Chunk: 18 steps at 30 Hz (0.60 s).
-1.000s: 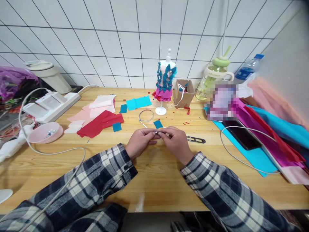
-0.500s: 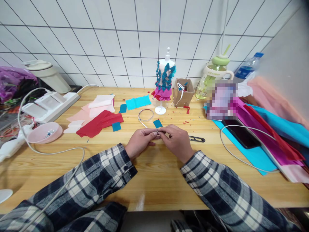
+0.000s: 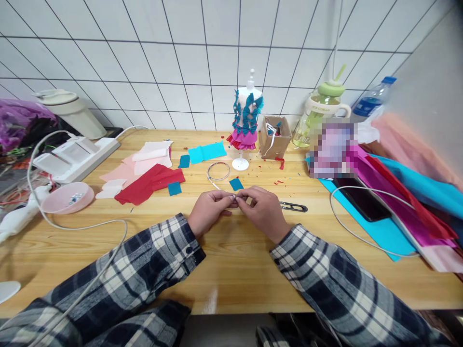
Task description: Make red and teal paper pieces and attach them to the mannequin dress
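Note:
My left hand point(image 3: 209, 211) and my right hand point(image 3: 265, 211) meet fingertip to fingertip over the middle of the wooden table point(image 3: 231, 270). Both are closed in a pinch on a tiny pale piece point(image 3: 235, 197) between them, too small to name. Just beyond the fingers lie a small teal paper square point(image 3: 236, 184) and a coil of white ribbon point(image 3: 218, 172). Black thread snips point(image 3: 294, 207) rest right of my right hand. A small mannequin point(image 3: 247, 123) wearing teal bows and a pink and red skirt stands at the back.
Red, pink and teal paper pieces point(image 3: 144, 178) lie at left, with a pink bowl point(image 3: 67, 197) and a white cable point(image 3: 87, 226). A cardboard box point(image 3: 276, 137), a green-lidded bottle point(image 3: 320, 118), a phone point(image 3: 360, 201) and stacked coloured sheets point(image 3: 398, 202) fill the right.
My hands stay pinched together in the same place, with only slight finger movement. The view has shifted a little.

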Available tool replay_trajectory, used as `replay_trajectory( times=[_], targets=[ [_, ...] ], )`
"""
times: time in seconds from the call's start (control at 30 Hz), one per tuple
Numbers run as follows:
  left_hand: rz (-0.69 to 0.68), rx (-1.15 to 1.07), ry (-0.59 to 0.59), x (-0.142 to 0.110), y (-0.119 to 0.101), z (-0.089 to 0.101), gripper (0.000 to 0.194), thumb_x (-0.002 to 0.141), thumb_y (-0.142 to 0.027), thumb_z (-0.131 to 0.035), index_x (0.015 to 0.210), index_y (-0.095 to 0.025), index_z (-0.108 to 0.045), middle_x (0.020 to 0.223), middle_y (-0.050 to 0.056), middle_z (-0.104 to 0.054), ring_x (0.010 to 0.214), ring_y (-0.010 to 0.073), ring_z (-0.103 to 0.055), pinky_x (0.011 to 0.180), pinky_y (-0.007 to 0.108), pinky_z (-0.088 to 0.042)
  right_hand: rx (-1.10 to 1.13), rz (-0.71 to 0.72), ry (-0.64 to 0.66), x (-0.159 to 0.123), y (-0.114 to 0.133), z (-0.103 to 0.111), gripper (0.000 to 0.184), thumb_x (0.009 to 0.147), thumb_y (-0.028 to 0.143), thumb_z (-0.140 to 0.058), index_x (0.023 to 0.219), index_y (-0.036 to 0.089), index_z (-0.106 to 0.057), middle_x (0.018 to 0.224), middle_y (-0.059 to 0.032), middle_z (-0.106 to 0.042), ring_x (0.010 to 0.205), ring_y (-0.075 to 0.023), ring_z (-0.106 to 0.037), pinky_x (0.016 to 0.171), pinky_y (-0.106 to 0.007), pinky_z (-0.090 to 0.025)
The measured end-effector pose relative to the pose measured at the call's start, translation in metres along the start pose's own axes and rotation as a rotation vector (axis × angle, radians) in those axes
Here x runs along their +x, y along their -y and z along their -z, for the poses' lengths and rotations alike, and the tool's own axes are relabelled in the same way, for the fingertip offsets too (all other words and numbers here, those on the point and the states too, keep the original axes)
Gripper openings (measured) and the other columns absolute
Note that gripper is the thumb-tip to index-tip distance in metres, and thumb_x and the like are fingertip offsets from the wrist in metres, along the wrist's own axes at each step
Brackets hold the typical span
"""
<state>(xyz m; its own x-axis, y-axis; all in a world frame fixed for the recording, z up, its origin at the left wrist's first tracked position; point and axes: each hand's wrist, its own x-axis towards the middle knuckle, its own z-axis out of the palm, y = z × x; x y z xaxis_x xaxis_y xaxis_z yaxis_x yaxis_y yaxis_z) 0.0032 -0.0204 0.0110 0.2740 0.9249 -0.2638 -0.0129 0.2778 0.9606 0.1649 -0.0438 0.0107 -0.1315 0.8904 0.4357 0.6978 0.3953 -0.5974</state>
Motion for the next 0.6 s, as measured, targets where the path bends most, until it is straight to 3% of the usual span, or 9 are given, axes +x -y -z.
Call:
replay_trajectory(
  times=[0.3,0.6],
  targets=[
    [0.039,-0.082,0.02,0.0038,0.0009,0.0001,0.023,0.071,-0.026,-0.067,0.089,-0.014,-0.073,0.088,0.008,-0.074,0.082,0.0173,-0.07,0.064,0.021,-0.052,-0.03,0.014,0.034,-0.0014,-0.0005,0.001,0.016,0.087,0.024,-0.056,0.093,0.023,-0.07,0.088,-0.0012,-0.071,0.081,-0.016,-0.063,0.072,-0.026,-0.044],
    [0.016,-0.012,0.027,0.0011,0.0009,-0.0013,0.035,0.069,-0.04,-0.073,0.094,-0.015,-0.074,0.091,0.01,-0.074,0.084,0.0197,-0.069,0.068,0.026,-0.054,-0.02,-0.014,-0.008,-0.0021,0.0013,0.0015,0.015,0.085,0.027,-0.057,0.092,0.021,-0.069,0.085,-0.0022,-0.07,0.072,-0.0147,-0.061,0.063,-0.026,-0.043]
  ],
)
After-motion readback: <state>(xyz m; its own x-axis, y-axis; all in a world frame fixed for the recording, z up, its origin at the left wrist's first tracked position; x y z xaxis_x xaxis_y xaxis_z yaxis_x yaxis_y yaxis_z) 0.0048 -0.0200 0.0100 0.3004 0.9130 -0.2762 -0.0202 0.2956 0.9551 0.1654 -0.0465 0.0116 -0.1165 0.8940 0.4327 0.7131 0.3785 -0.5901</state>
